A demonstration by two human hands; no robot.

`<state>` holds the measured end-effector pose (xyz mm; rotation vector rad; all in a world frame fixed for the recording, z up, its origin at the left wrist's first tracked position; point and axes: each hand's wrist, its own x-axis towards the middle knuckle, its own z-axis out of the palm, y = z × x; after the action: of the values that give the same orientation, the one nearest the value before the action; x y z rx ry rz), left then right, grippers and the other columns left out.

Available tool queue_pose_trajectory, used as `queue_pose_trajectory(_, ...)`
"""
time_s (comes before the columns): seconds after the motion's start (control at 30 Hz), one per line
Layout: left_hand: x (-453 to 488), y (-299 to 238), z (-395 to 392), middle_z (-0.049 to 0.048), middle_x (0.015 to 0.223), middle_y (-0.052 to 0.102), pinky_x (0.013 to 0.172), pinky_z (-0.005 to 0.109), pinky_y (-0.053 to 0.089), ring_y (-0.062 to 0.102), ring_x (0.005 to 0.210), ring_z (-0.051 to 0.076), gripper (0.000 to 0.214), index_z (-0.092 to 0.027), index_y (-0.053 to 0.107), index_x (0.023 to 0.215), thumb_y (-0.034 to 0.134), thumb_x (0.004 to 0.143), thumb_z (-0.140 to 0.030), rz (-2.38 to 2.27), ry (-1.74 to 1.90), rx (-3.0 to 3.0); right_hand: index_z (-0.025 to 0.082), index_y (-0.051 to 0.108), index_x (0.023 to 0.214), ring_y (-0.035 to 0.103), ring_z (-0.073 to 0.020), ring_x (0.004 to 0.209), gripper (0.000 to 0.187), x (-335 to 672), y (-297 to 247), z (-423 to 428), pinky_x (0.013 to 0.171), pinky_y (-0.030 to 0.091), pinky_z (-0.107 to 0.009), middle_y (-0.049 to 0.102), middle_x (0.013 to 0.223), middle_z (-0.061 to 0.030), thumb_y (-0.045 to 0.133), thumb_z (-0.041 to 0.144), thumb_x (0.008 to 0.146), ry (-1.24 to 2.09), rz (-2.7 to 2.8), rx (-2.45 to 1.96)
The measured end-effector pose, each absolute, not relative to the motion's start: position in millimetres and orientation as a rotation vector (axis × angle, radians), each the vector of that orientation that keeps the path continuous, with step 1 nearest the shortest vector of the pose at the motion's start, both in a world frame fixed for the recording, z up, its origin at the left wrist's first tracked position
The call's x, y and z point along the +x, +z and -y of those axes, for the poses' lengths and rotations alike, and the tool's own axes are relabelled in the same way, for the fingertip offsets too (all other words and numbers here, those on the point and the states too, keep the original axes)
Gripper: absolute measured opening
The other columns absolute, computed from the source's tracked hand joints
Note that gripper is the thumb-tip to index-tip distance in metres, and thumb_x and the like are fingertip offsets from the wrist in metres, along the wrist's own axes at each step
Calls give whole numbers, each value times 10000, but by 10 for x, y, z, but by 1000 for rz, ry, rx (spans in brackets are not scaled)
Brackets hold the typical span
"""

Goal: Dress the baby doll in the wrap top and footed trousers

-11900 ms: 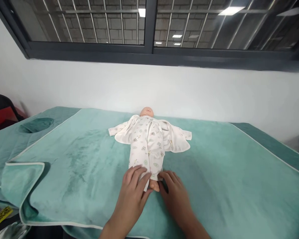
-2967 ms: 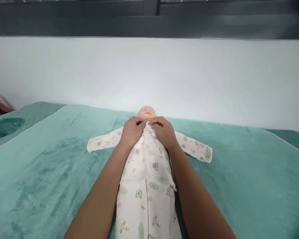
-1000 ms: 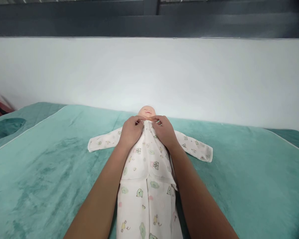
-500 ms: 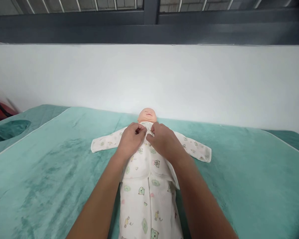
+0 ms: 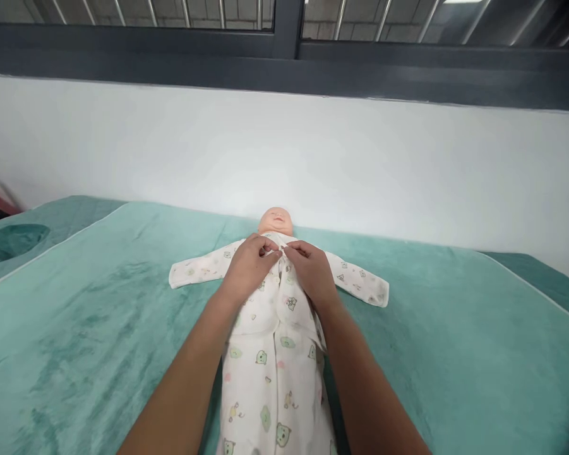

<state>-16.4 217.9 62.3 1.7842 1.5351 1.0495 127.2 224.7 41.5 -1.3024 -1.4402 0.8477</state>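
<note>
Just below the chin of the doll [image 5: 275, 222], the person's left grip [image 5: 249, 264] and right grip [image 5: 311, 266] meet almost tip to tip at the chest. The left grip has its thumb and fingers drawn together, pinching the front of the white printed top [image 5: 290, 309]; the right grip pinches the same front just beside it (the bit of cloth between the fingertips is too small to make out). The doll lies on its back under both grips, its head just beyond them. Outward from each grip a sleeve [image 5: 194, 272] lies stretched to the side. Nearer the person than the grips, between the forearms, runs the printed lower garment [image 5: 265, 392], with a line down its middle. All around the grips spreads the teal cover [image 5: 99, 316]; well beyond them stand the white wall [image 5: 312, 164] and a dark window frame [image 5: 170, 60].
</note>
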Motion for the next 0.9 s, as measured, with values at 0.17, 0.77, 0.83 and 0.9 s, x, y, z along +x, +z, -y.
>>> queue_pose_trajectory(0.17, -161, 659, -2185, 32, 889, 632, 724, 292, 410, 577, 798, 179, 174, -207, 653, 876, 600, 777, -340, -1604, 1025, 1674, 214, 663, 768, 581, -166, 798, 173, 1264, 425, -2257, 729, 411, -265, 673, 813, 19, 558, 351, 784, 905, 1433, -1246)
queue_pose_trajectory(0.77, -178, 753, -2161, -15, 668, 573, 456, 222, 320, 451, 522, 105, 206, -203, 634, 734, 601, 775, -401, -1429, 1020, 1473, 208, 645, 752, 556, -156, 788, 164, 1366, 424, -2365, 712, 402, -257, 655, 816, 14, 551, 337, 793, 1025, 1471, -1165)
queue_pose_trajectory(0.83, -179, 761, -2157, -19, 650, 565, 444, 223, 311, 436, 496, 99, 199, -200, 627, 724, 607, 766, -394, -1426, 1032, 1416, 207, 643, 752, 531, -142, 723, 155, 1368, 425, -2366, 668, 392, -249, 631, 767, 18, 566, 337, 784, 1049, 1448, -1154)
queue_pose_trajectory(0.9, -176, 755, -2163, -14, 674, 594, 454, 225, 326, 456, 499, 102, 182, -201, 633, 742, 617, 756, -382, -1425, 1046, 1364, 208, 644, 759, 484, -122, 644, 147, 1370, 421, -2369, 617, 369, -240, 588, 700, 29, 582, 340, 777, 1081, 1427, -1147)
